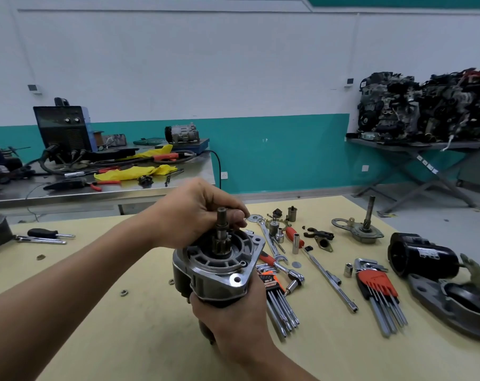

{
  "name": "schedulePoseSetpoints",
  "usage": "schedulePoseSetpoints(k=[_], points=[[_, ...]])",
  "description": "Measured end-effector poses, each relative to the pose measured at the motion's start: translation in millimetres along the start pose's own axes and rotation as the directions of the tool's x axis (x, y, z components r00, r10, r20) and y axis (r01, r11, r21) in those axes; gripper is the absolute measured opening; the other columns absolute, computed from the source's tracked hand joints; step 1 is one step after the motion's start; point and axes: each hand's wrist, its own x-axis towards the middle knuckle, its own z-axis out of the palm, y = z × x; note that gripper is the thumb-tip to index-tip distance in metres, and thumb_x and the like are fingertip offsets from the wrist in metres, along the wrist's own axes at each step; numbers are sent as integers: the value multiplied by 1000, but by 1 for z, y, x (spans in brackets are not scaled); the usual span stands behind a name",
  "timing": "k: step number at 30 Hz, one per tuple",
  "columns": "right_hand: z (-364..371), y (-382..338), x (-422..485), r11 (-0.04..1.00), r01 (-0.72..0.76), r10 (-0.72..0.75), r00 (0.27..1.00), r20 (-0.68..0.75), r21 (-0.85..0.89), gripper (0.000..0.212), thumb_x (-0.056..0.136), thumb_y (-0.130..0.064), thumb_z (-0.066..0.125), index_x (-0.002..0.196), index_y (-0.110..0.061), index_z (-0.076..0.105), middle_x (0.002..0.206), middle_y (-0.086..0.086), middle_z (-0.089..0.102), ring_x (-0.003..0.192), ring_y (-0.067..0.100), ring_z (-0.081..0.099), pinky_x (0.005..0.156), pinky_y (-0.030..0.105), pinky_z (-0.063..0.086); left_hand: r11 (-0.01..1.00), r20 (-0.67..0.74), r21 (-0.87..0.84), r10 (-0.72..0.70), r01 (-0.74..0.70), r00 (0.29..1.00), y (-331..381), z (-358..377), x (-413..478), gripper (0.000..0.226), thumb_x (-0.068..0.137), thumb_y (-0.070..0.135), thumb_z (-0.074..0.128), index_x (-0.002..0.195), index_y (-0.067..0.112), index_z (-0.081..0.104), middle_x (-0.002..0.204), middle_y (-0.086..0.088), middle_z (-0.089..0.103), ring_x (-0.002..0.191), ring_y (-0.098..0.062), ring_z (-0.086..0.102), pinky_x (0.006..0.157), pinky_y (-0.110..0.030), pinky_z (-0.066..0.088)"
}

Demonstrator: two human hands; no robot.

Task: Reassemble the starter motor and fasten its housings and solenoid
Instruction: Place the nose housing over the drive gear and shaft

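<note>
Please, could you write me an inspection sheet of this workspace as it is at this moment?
Surface: yellow worktable, crowded on its right half.
Job's things: starter motor held upright, pinion shaft pointing up; black cylindrical housing and grey end housing lie at the right.
Clutter: hex key set, spanner, extension bar, socket; screwdriver at the left.
Grippers: left hand curls round the shaft's top; right hand grips the motor body from below.
Cables: black leads at the welder.
Surroundings: steel bench behind; engines on a stand.
</note>
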Motion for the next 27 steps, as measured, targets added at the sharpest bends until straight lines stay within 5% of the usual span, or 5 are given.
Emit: schedulePoseSetpoints(k=[6,10,17,20,27], points=[[1,2,3,1000,17,-17,1000,5,-14,72,59,-16,86,113,-56,57,112,-19,71,101,3,68,77,15,55,998,65,55,-44,41,997,2,-4,4,20,92,20,67,96,37,76,92,14,78,93,-2,73,83,-25,57],[1,4,4,1000,-19,19,1000,7,-2,71,58,-20,87,111,-56,57,111,-18,71,100,5,69,75,18,56,990,35,134,-53,48,998,1,-6,5,22,90,21,69,92,42,76,85,26,75,90,3,71,75,-15,56],[6,11,3,985,-142,137,989,54,102,70,60,-22,88,120,-39,57,98,6,73,66,20,60,64,27,48,991,111,124,-63,49,992,1,-13,2,22,86,36,63,104,34,76,96,18,77,97,2,70,75,-9,55],[4,11,3,991,-112,109,993,41,67,69,60,-21,88,119,-41,57,102,-1,74,72,16,66,62,23,51,990,130,126,-83,67,988,-2,-16,-3,24,89,34,60,107,34,76,100,17,77,99,-1,70,80,-21,58],[3,6,3,997,-69,69,998,5,30,68,57,-21,87,110,-52,58,109,-13,73,96,11,71,73,25,58,946,109,301,-159,120,981,-1,-7,4,22,96,23,63,112,34,74,105,22,73,98,8,65,76,-8,50]])
